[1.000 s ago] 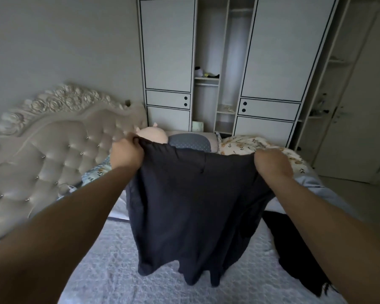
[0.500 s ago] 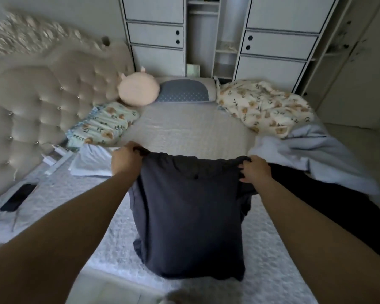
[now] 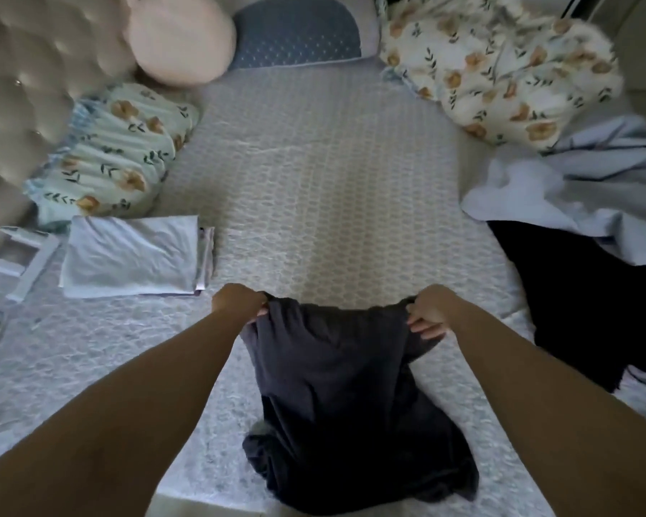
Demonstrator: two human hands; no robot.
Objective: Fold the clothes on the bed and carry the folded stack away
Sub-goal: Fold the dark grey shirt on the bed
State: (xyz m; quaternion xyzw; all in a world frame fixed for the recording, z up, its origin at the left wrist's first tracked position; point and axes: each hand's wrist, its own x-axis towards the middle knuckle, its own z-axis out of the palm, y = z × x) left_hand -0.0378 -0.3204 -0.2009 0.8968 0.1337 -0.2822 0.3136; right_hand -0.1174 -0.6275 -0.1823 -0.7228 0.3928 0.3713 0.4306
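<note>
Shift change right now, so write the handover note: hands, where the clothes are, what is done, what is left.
Left hand and right hand each grip a top corner of the dark garment; its lower end is bunched at the near edge of the bed.
Done: one folded white garment lies on the left of the bed.
Left: lay the dark garment flat and fold it; fold the pale blue garment and the black garment heaped on the right; stack everything and carry it away.

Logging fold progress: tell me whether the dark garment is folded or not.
Not folded. The dark garment hangs bunched from the left hand and right hand, its lower end crumpled on the bed.
</note>
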